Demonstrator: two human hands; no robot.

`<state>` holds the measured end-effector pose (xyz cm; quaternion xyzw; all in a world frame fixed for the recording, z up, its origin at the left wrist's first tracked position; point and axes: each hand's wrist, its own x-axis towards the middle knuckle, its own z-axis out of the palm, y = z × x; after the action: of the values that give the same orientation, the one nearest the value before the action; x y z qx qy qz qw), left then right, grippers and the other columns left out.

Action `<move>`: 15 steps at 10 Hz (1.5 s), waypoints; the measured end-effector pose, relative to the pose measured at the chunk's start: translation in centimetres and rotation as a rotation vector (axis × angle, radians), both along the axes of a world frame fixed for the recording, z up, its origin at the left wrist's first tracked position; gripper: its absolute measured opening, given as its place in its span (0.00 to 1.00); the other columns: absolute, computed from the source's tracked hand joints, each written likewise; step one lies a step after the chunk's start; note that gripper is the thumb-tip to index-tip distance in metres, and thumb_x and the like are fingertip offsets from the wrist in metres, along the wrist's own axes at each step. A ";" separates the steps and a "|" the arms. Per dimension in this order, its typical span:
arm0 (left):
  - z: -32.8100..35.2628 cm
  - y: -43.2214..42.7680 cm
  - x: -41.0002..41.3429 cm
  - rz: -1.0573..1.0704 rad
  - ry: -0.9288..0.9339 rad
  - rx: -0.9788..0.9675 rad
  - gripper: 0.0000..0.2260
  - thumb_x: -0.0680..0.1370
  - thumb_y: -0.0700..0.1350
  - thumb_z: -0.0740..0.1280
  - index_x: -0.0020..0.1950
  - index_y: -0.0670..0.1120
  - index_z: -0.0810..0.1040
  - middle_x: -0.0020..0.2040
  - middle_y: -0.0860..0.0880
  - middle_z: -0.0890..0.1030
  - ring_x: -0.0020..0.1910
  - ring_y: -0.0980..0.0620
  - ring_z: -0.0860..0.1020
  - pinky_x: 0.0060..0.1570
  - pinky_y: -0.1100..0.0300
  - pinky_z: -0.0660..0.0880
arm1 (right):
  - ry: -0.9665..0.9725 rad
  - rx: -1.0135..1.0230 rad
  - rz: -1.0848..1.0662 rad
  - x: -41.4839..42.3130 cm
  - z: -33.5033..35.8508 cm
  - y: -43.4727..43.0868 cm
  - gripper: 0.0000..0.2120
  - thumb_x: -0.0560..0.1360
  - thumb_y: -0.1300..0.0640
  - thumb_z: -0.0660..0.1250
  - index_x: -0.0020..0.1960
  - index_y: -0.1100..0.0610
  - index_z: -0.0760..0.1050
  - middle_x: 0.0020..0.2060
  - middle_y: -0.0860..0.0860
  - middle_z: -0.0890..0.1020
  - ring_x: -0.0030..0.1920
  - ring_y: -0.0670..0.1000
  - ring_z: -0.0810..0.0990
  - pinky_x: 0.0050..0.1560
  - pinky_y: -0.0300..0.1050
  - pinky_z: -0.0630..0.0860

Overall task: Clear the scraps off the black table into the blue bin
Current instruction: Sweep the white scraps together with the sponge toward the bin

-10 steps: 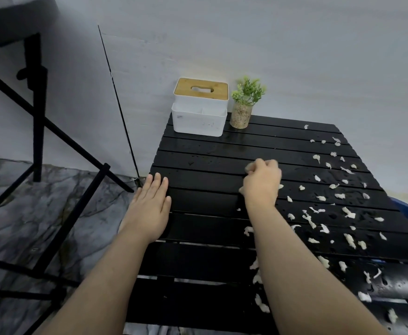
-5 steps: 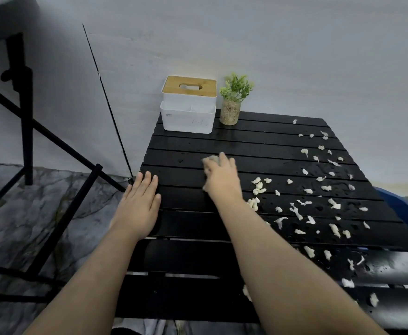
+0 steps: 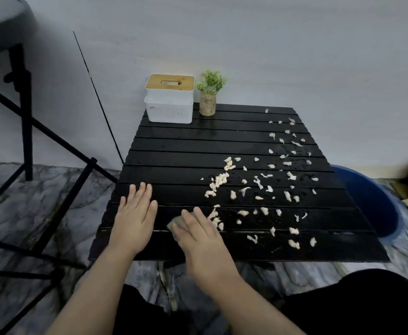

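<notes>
The person is working through the sweeping step. The right hand (image 3: 199, 235) is pressing a small greyish cloth (image 3: 174, 224) flat against the near slats of the black bench (image 3: 174, 163), its grip lying wide with the fingers stretched over the cloth rather than curled round it (the hand is blurred, so the thumb's part is hard to read). The left hand (image 3: 135, 213) is resting palm-down just beside it at the near left, its grip also lying wide and holding nothing, seemingly steadying the bench. The scraps (image 3: 258, 187) are lying across the right half of the bench, with a denser ridge running diagonally just right of the cloth and looser bits reaching toward the far right corner. The blue bin (image 3: 372, 201) is sitting on the floor against the bench's right edge, its rim lower than the slats. A white tissue box (image 3: 169, 102) and a small potted plant (image 3: 209, 95) are standing at the far left corner, well apart from the mess. Most of the job is probably waiting to be done. The next move is calling for a firm rightward push of the cloth, carrying the ridge over the right edge, with care that bits are not dropping through the gaps between slats or missing the bin's mouth.
</notes>
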<state>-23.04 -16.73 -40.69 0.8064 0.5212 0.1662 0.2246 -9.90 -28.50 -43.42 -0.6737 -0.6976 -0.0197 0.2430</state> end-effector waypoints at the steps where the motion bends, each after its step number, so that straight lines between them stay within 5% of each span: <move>1: -0.7 -2.1 1.2 -0.044 0.098 -0.009 0.23 0.81 0.51 0.46 0.76 0.46 0.50 0.78 0.50 0.50 0.76 0.54 0.42 0.74 0.56 0.39 | 0.089 -0.035 -0.125 5.8 -0.8 1.1 0.26 0.66 0.65 0.60 0.63 0.54 0.73 0.63 0.57 0.76 0.68 0.62 0.69 0.70 0.61 0.63; 2: -1.0 -3.1 2.6 -0.073 0.190 0.012 0.23 0.81 0.52 0.44 0.76 0.47 0.48 0.78 0.51 0.47 0.76 0.52 0.40 0.74 0.54 0.39 | 0.161 -0.030 -0.316 11.5 0.4 0.5 0.25 0.67 0.66 0.56 0.62 0.57 0.75 0.61 0.58 0.77 0.66 0.62 0.70 0.72 0.58 0.59; 5: -1.4 -3.0 3.0 -0.070 0.280 0.052 0.23 0.81 0.52 0.44 0.76 0.49 0.46 0.78 0.52 0.46 0.76 0.53 0.41 0.74 0.55 0.39 | 0.022 0.049 -0.014 2.3 0.2 -1.7 0.22 0.69 0.62 0.59 0.61 0.54 0.75 0.63 0.55 0.77 0.67 0.61 0.70 0.67 0.59 0.63; 6: -1.5 -3.0 3.0 -0.074 0.285 0.052 0.23 0.81 0.53 0.43 0.76 0.50 0.45 0.78 0.52 0.45 0.76 0.54 0.39 0.74 0.56 0.38 | 0.105 0.030 -0.101 7.6 -0.2 -1.3 0.27 0.65 0.68 0.62 0.63 0.57 0.74 0.63 0.59 0.76 0.67 0.65 0.68 0.72 0.60 0.58; 7: -1.5 -3.0 3.1 -0.072 0.279 0.050 0.23 0.81 0.53 0.43 0.76 0.50 0.45 0.78 0.53 0.44 0.76 0.55 0.39 0.74 0.56 0.37 | 0.363 0.025 -0.350 12.7 0.7 -1.2 0.18 0.74 0.65 0.59 0.64 0.58 0.73 0.64 0.60 0.73 0.68 0.62 0.67 0.74 0.55 0.56; 8: -1.5 -2.9 3.1 -0.080 0.280 0.054 0.23 0.81 0.53 0.42 0.76 0.50 0.45 0.78 0.53 0.44 0.76 0.55 0.39 0.74 0.56 0.37 | 0.431 0.053 -0.246 10.5 2.1 -0.5 0.17 0.78 0.55 0.53 0.63 0.57 0.73 0.64 0.59 0.72 0.67 0.61 0.68 0.69 0.61 0.64; 9: -1.5 -2.9 2.9 -0.088 0.283 0.055 0.23 0.81 0.53 0.43 0.76 0.50 0.45 0.78 0.52 0.44 0.76 0.55 0.39 0.74 0.56 0.38 | 0.198 -0.030 0.020 5.1 1.5 -0.9 0.19 0.76 0.51 0.53 0.62 0.51 0.74 0.64 0.58 0.75 0.68 0.63 0.68 0.70 0.57 0.62; 10: -1.6 -2.8 2.9 -0.090 0.278 0.062 0.23 0.81 0.53 0.43 0.76 0.50 0.45 0.78 0.52 0.44 0.75 0.55 0.39 0.74 0.56 0.38 | -0.031 -0.059 0.037 4.1 0.7 -1.2 0.17 0.76 0.42 0.54 0.61 0.41 0.72 0.68 0.53 0.72 0.70 0.62 0.65 0.64 0.60 0.66; 12: -1.7 -2.8 2.8 -0.091 0.266 0.064 0.23 0.81 0.53 0.43 0.76 0.51 0.45 0.78 0.53 0.44 0.71 0.60 0.36 0.73 0.57 0.36 | 0.147 -0.084 -0.247 10.3 0.6 -0.4 0.17 0.79 0.58 0.59 0.68 0.50 0.70 0.74 0.56 0.61 0.74 0.63 0.54 0.72 0.55 0.58; 13: -1.8 -2.7 2.8 -0.091 0.265 0.070 0.23 0.81 0.53 0.43 0.76 0.50 0.45 0.78 0.53 0.45 0.70 0.61 0.35 0.73 0.57 0.36 | 0.308 0.040 -0.411 11.8 1.2 -0.1 0.15 0.79 0.59 0.58 0.65 0.55 0.73 0.71 0.61 0.65 0.71 0.65 0.61 0.71 0.54 0.58; 15: -1.6 -2.8 2.8 -0.091 0.263 0.039 0.23 0.81 0.53 0.43 0.75 0.50 0.45 0.78 0.53 0.44 0.71 0.60 0.36 0.73 0.57 0.37 | 0.054 -0.003 0.013 4.8 -0.1 0.1 0.20 0.72 0.63 0.66 0.63 0.53 0.74 0.68 0.58 0.72 0.69 0.65 0.65 0.65 0.63 0.67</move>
<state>-20.20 -19.50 -42.32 0.8483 0.5055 0.0588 0.1459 -5.13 -28.43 -43.53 -0.6698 -0.6952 0.0013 0.2608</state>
